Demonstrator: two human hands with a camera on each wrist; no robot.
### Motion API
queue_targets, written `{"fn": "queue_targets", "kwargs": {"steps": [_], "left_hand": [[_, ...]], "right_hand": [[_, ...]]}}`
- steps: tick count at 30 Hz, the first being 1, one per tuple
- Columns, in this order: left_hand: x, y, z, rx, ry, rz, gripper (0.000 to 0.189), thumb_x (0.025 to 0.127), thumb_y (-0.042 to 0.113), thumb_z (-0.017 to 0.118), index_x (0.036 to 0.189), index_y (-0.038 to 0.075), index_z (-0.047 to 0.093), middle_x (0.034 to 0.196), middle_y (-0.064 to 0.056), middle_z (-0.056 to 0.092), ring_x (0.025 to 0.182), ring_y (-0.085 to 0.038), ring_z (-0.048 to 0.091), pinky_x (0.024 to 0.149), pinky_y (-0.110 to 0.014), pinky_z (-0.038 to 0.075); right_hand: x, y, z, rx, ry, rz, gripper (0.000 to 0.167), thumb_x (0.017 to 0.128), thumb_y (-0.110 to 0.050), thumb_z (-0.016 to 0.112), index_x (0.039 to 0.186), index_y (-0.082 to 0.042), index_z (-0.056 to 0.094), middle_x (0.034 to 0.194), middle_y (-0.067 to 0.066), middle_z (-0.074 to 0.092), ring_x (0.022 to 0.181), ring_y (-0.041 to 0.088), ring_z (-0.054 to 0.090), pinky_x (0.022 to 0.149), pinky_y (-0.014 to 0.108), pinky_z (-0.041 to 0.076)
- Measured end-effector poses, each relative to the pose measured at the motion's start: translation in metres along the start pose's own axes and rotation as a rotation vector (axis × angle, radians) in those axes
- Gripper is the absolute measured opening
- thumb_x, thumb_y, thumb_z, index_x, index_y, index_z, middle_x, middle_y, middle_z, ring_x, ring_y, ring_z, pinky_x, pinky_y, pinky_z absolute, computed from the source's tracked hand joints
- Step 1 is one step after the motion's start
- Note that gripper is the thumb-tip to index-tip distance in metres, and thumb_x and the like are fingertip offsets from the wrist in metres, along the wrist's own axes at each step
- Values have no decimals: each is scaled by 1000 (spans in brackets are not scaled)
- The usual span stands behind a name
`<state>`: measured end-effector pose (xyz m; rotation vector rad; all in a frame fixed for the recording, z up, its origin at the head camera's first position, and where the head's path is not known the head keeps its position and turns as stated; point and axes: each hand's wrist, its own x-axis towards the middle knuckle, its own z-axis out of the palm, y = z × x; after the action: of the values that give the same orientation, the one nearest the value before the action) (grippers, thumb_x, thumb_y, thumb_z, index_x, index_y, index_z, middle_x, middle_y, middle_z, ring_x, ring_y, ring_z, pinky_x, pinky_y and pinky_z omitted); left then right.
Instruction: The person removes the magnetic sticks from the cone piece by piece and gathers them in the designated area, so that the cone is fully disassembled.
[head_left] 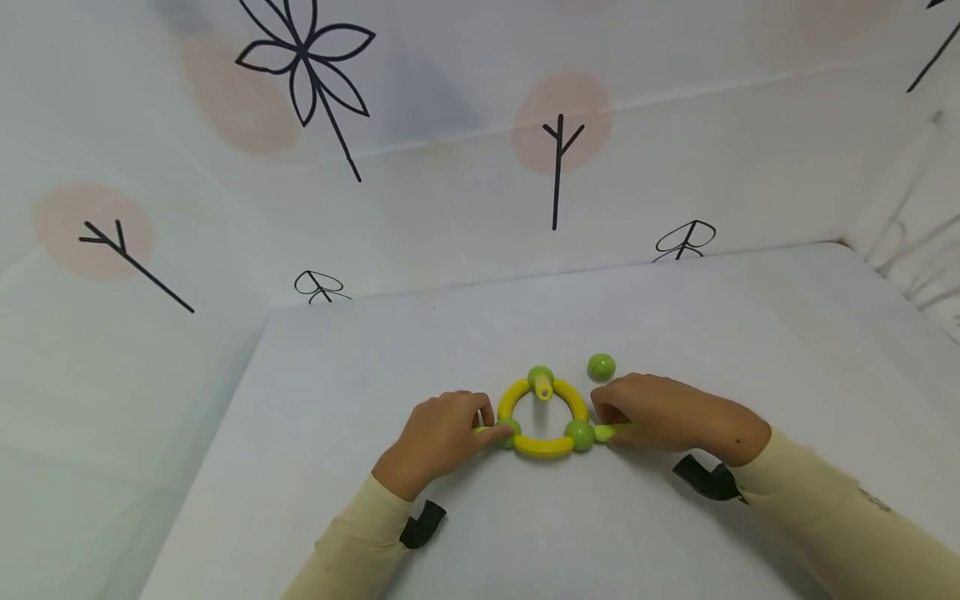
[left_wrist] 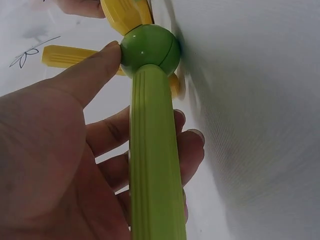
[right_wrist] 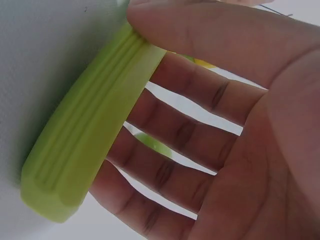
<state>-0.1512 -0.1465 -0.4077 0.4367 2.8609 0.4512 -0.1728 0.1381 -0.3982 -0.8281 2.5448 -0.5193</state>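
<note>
A toy ring of curved yellow rods (head_left: 543, 447) joined by green balls (head_left: 580, 434) lies on the white surface. A short yellow rod (head_left: 544, 388) points up from its far ball. On the ring's left side my left hand (head_left: 444, 432) grips a light green rod (left_wrist: 154, 155) joined to a green ball (left_wrist: 150, 50), its thumb tip against the ball. Across from it, my right hand (head_left: 651, 410) pinches a ribbed, curved light green rod (right_wrist: 85, 125) between thumb and fingers, one end by the ring's right ball.
A loose green ball (head_left: 602, 367) sits behind the right hand. White cloth walls (head_left: 450, 208) with black plant drawings and pale pink spots rise at the back and sides. Dark straps (head_left: 423, 524) hang at both wrists.
</note>
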Motion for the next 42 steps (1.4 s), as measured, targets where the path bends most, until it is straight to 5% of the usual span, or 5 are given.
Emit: {"fn": "queue_targets", "kwargs": {"steps": [12,23,33,38,42], "left_hand": [[-1,1,-1,7,-12,11,34,88,55,70,85,22,65,74,9,57,64,-11,51,59,-27,41],[10,-17,5,-154,-73,92,34,90,58,65,78,26,61,67,11,54,63,-7,48,60,-24,41],[12,-21,6,-188,-58,118,33,90,57,66,79,26,61,67,11,52,62,-6,47,59,-23,39],[10,-17,2,-161,-46,105,31,90,55,68,93,25,65,76,9,57,67,-7,50,63,-23,42],[8,-10,-2,-121,47,111,39,91,49,70,119,22,63,98,4,64,84,-11,59,75,-29,49]], "right_hand": [[-2,-4,0,-37,16,19,24,79,-26,85,87,-22,62,77,-10,55,72,8,48,66,24,43],[1,-5,-2,-30,3,35,23,80,-23,84,84,-21,61,75,-8,53,72,9,47,66,25,41],[3,-4,-2,-41,1,39,24,80,-23,84,84,-21,61,75,-9,54,71,9,48,65,25,42],[2,-7,-5,-23,21,34,24,79,-28,84,87,-22,63,80,-10,57,74,9,50,68,26,45],[1,-13,-11,-39,162,7,26,82,-33,82,97,-19,66,85,-8,61,78,9,55,68,27,48]]}}
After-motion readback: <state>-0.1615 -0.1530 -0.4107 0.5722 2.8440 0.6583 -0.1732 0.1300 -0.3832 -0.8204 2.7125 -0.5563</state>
